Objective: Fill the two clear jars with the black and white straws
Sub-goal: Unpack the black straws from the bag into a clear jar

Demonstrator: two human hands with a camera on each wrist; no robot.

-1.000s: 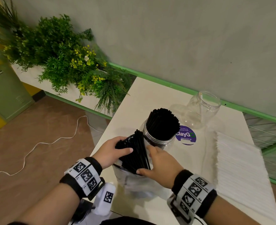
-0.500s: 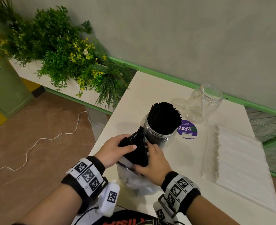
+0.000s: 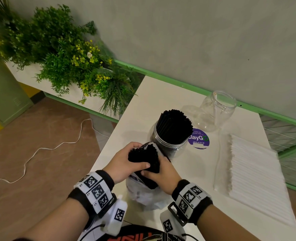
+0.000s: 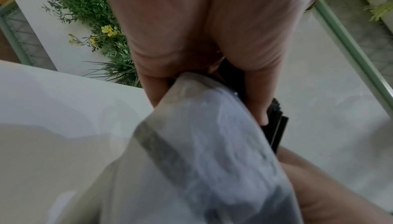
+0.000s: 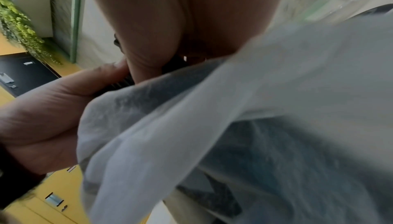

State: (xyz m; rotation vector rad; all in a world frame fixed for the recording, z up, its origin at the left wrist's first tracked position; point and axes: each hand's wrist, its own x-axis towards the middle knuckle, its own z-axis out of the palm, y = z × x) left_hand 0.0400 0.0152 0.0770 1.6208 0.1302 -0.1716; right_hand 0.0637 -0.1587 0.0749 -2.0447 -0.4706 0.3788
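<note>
Head: left hand (image 3: 124, 162) and right hand (image 3: 161, 173) both clamp a black straw bundle (image 3: 143, 158) sticking out of a plastic bag (image 3: 143, 195); just beyond the grip, a jar of black straws (image 3: 173, 134); empty jar (image 3: 216, 110) further back-right; white straws (image 3: 253, 173) right.
Left wrist: fingers (image 4: 258, 103) wrap bundle above bag.
Right wrist: blurred, bag below palm.

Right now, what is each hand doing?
Left hand: grips the bundle of black straws.
Right hand: grips the same bundle, at the plastic bag.
</note>
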